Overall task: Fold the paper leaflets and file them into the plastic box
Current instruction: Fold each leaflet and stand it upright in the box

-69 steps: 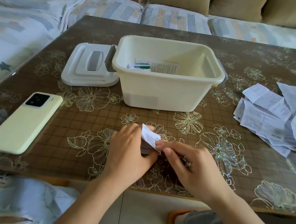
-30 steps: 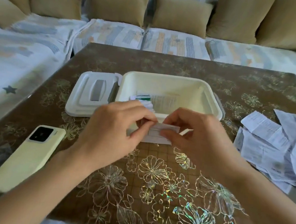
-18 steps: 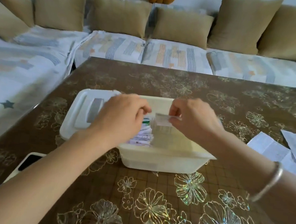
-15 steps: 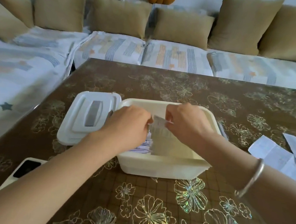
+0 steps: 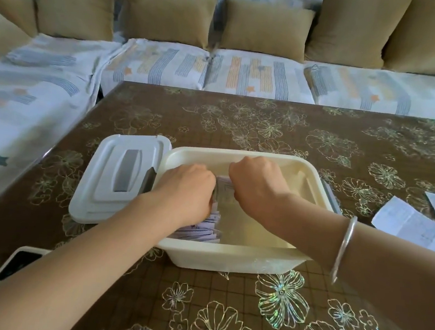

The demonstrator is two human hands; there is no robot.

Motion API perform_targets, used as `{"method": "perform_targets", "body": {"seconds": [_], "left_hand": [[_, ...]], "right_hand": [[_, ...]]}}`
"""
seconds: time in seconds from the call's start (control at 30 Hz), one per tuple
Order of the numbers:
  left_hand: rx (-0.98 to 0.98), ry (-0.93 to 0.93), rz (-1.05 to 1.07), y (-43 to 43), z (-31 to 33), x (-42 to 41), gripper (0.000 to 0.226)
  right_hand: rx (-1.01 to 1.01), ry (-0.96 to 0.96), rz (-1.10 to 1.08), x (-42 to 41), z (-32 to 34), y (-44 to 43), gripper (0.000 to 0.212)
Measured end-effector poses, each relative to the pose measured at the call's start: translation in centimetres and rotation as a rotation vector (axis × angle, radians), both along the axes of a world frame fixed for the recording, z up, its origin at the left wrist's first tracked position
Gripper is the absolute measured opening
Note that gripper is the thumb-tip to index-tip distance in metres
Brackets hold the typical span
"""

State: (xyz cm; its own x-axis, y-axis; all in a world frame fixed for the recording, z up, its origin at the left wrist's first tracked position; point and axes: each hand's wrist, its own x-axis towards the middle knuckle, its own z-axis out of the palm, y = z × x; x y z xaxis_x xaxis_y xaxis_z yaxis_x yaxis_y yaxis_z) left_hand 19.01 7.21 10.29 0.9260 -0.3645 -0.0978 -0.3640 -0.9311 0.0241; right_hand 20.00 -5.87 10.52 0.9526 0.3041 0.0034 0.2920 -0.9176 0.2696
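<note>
Head view, the only one. Both hands are down inside the plastic box (image 5: 228,260), backs toward the camera, so the fingertips are hidden behind the knuckles. The right hand (image 5: 258,184) has its fingers curled onto the right edge of a folded leaflet (image 5: 224,188), which stands on edge between the two hands; we read this as a pinch. The left hand (image 5: 185,188) is curled too and touches the leaflet's left side, but we cannot tell whether it grips anything. Below the left hand, a row of filed leaflets (image 5: 202,230) stands against the box's left end, partly covered by the wrist. Print on all paper is blurred. A bracelet (image 5: 344,246) sits on the right forearm. The phone (image 5: 15,265) is half covered by the left forearm. Loose leaflets (image 5: 412,229) are cut off by the right frame edge. The lid (image 5: 119,176) lies flat, touching the box's left side. The table (image 5: 268,127) is brown with a floral pattern; behind it is a sofa (image 5: 246,72) with a striped cover and tan cushions (image 5: 167,16).
</note>
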Motion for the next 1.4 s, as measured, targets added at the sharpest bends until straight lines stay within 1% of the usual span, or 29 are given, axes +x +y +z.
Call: {"method": "perform_targets", "body": {"seconds": [0.2,0.33,0.4,0.57,0.6,0.67,0.77,0.83,0.93,1.03,1.13,1.17,1.23,1.3,1.33,1.37,1.4], "left_hand": [[0.049,0.011,-0.032,0.1,0.2,0.0,0.022],[0.034,-0.017,-0.058,0.3,0.4,-0.1,0.017],[0.058,-0.010,-0.099,0.5,0.4,-0.5,0.017],[0.158,0.011,-0.164,1.3,0.9,-1.0,0.015],[0.157,0.016,-0.156,1.6,1.0,-1.0,0.016],[0.120,0.008,-0.133,2.1,1.1,-1.0,0.025],[0.089,-0.068,-0.138,3.0,1.2,-0.9,0.033],[0.056,-0.086,-0.126,3.5,1.4,-0.9,0.033],[0.003,-0.107,-0.112,3.7,1.9,-1.2,0.024],[-0.113,-0.118,-0.105,3.3,2.4,-2.2,0.036],[-0.307,-0.118,-0.108,1.7,3.0,-4.4,0.038],[-0.372,-0.131,-0.118,0.9,3.0,-5.1,0.036],[-0.511,-0.178,-0.167,-1.0,2.6,-6.5,0.033],[-0.662,-0.209,-0.218,-3.1,1.7,-7.8,0.030],[-0.738,-0.218,-0.228,-4.0,1.2,-8.3,0.029],[-0.807,-0.231,-0.233,-4.9,0.6,-9.0,0.029],[-0.857,-0.263,-0.233,-5.7,0.0,-9.6,0.028]], "right_hand": [[0.077,0.022,0.030,0.1,-0.3,0.8,0.018],[0.170,0.053,0.076,0.4,-0.7,1.2,0.022],[0.227,0.085,0.076,0.4,-0.8,1.3,0.025],[0.202,0.088,0.086,0.1,-0.9,1.6,0.022],[0.188,0.071,0.095,0.1,-1.0,1.7,0.025],[0.186,0.046,0.106,0.2,-1.2,1.7,0.033],[0.264,0.071,0.076,0.8,-1.5,1.6,0.032],[0.341,0.105,0.049,1.4,-1.7,1.2,0.029],[0.461,0.121,0.022,1.3,-1.3,0.5,0.028],[0.578,0.042,0.036,0.2,-0.2,-0.6,0.028],[0.743,-0.069,0.056,-2.6,1.1,-2.7,0.024],[0.822,-0.141,0.059,-3.7,1.4,-3.6,0.024],[0.933,-0.373,0.046,-6.0,1.4,-6.1,0.022],[0.891,-0.634,-0.062,-8.6,0.3,-9.4,0.018],[0.849,-0.710,-0.143,-9.6,-0.6,-11.0,0.015],[0.800,-0.714,-0.223,-10.7,-2.0,-12.9,0.014],[0.751,-0.646,-0.308,-11.4,-3.5,-14.6,0.016]]}}
